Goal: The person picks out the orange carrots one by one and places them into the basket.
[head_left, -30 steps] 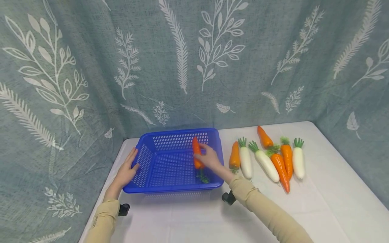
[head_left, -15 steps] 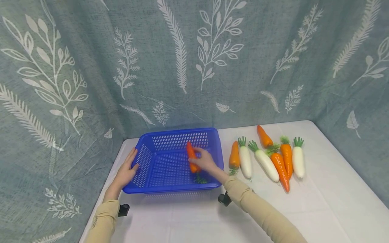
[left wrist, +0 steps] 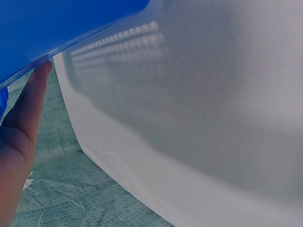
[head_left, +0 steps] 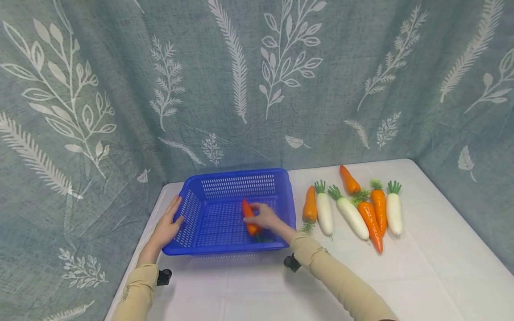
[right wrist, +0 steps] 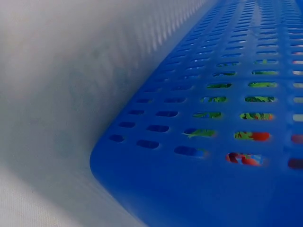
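My right hand grips a red-orange carrot low inside the blue basket, right of its middle; the green leafy end points toward the front wall. Straight fingers of my left hand rest on the basket's left rim. In the left wrist view, a finger of the left hand touches the edge of the basket from below. The right wrist view has the slotted basket wall, with bits of the carrot and green leaves showing through; the right hand is not visible there.
Right of the basket, on the white table, lie several orange carrots and three white radishes with green tops. A patterned grey-green curtain hangs behind and along both sides.
My right hand has moved left and toward the basket's front with the carrot, which sits lower in it now. The left hand has stayed at the rim.
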The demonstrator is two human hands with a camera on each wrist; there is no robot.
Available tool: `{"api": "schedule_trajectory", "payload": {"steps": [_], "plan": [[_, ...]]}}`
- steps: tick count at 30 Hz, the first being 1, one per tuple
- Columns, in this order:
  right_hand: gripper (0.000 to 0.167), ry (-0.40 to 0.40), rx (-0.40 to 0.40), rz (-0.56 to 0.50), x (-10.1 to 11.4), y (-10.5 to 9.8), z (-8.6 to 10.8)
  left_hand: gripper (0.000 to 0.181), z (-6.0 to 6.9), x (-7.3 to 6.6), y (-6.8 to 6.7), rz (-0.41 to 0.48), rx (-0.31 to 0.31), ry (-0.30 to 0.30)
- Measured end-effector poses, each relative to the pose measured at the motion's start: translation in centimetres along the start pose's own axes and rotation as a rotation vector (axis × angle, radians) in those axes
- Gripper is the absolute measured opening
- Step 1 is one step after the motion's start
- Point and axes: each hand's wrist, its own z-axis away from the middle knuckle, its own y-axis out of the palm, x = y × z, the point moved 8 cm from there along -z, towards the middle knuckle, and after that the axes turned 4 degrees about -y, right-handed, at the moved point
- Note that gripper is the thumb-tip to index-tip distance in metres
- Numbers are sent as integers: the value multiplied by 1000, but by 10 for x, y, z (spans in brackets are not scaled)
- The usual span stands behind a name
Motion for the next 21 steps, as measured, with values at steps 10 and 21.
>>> {"api": "schedule_trajectory", "payload": {"steps": [10, 21], "plan": [[54, 53, 70, 81, -3, 10, -3, 60, -5, 4, 0, -6, 13, -17], [53, 49, 142, 78, 0, 15, -1, 58, -2, 0, -3, 41, -38, 75]]}}
